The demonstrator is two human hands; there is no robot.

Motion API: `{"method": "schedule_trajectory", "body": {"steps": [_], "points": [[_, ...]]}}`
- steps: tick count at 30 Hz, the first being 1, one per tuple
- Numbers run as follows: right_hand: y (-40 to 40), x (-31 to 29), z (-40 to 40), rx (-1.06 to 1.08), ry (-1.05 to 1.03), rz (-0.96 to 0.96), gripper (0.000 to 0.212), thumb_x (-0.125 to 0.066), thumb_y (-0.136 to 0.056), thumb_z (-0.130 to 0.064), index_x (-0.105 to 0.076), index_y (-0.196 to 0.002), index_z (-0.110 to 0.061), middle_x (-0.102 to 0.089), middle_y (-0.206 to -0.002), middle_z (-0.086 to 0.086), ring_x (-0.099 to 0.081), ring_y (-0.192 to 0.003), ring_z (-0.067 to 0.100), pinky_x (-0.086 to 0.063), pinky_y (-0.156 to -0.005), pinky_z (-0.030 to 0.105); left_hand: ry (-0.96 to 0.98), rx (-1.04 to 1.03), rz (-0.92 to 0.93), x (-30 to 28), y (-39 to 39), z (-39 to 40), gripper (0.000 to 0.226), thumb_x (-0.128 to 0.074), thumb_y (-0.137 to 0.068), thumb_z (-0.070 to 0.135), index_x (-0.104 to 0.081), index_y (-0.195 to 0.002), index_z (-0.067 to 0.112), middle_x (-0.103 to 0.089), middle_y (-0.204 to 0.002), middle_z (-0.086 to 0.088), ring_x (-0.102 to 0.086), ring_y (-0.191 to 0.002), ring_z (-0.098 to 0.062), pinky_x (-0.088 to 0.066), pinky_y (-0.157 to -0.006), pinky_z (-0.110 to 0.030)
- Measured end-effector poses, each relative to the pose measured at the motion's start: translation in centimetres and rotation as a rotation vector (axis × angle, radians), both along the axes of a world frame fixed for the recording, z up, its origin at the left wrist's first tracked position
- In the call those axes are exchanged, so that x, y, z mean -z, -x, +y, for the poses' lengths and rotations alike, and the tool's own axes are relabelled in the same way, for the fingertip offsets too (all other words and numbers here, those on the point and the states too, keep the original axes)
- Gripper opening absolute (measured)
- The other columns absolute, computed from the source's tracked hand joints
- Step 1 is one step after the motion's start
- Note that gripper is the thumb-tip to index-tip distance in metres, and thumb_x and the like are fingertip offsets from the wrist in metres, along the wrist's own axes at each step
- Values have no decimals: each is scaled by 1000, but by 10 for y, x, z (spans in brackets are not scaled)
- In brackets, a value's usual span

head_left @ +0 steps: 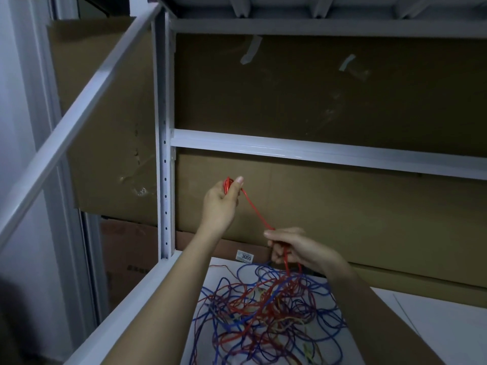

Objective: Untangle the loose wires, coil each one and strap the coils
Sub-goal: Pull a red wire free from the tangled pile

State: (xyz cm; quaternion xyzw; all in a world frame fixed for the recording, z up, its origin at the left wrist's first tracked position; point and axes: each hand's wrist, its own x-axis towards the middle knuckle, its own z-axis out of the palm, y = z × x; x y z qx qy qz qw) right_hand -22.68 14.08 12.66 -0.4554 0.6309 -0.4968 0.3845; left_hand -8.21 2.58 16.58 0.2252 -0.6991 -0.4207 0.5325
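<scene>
Early going: our left hand had its grip closed on a small red coil, while our right hand pinched the same red wire just below. Beneath both grips, the tangle of blue, red and yellow wires lay mostly unsorted on the surface; nothing strapped that we could see.
</scene>
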Motion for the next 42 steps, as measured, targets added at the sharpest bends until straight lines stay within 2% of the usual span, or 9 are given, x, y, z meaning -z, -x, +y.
{"method": "schedule_trajectory", "body": {"steps": [8, 14, 18, 22, 28, 34, 37, 40, 42], "points": [[14, 14, 7, 219, 110, 83, 56, -86, -46, -58, -76, -81, -15, -60, -58, -2, -59, -57, 12, -48, -57, 22, -74, 136, 53, -9, 0, 13, 37, -52, -96, 39, -44, -66, 18, -41, -50, 6, -35, -43, -8, -32, -45, -20], [4, 27, 10, -26, 298, -333, 30, -69, -82, -30, -71, -104, -9, -70, -95, 9, -66, -102, 26, -51, -94, 33, -163, 279, 151, -13, -2, 15, 35, -48, -97, 38, -49, -68, 19, -42, -45, 9, -37, -41, -4, -35, -45, -18], [-6, 10, 7, 28, 279, -364, 45, -51, -85, -43, -67, -95, -3, -50, -57, 1, -51, -53, 11, -46, -55, 22, -175, 215, 118, -9, 1, 8, 36, -43, -100, 36, -49, -69, 17, -41, -40, 8, -36, -37, -3, -33, -44, -18], [-3, -9, 16, -127, 326, -445, 30, -58, -83, -34, -66, -86, -5, -31, -50, -6, -29, -43, 5, -32, -43, 17, -166, 101, 75, 0, 1, -4, 39, -42, -100, 39, -49, -68, 17, -42, -44, 9, -36, -39, -4, -33, -41, -17], [-1, -40, 24, -126, 132, 64, 19, -64, -80, -31, -73, -87, -16, -54, -58, -3, -48, -55, 6, -41, -56, 15, -109, 47, 36, -1, 2, -14, 39, -42, -100, 37, -46, -67, 16, -40, -51, 4, -34, -41, -7, -29, -47, -26], [20, -47, 19, -209, -100, 156, 18, -59, -90, -15, -69, -105, -17, -68, -81, -4, -65, -83, 10, -52, -81, 22, -6, 7, 26, -6, 0, -19, 39, -42, -99, 40, -46, -69, 15, -42, -53, 4, -37, -44, -7, -32, -51, -26], [19, -45, 12, -253, -227, 363, 20, -56, -93, -10, -70, -104, -17, -73, -95, -2, -66, -99, 11, -50, -95, 27, 4, 60, 27, -5, 5, -14, 37, -42, -99, 39, -50, -76, 12, -43, -55, 3, -38, -46, -7, -34, -51, -25], [14, -44, 2, -104, -81, 662, 12, -65, -87, -11, -72, -95, -18, -73, -89, -3, -67, -86, 3, -49, -85, 16, -37, 76, 53, -5, 9, -13, 37, -42, -99, 39, -50, -73, 14, -43, -53, 4, -37, -42, -4, -34, -46, -19], [16, -45, 0, 59, 73, 716, 11, -71, -83, -15, -74, -87, -25, -72, -83, -7, -63, -77, -1, -48, -76, 16, -71, 48, 85, -8, 6, -18, 37, -42, -99, 40, -49, -71, 17, -43, -53, 4, -38, -43, -6, -34, -46, -20]]}}
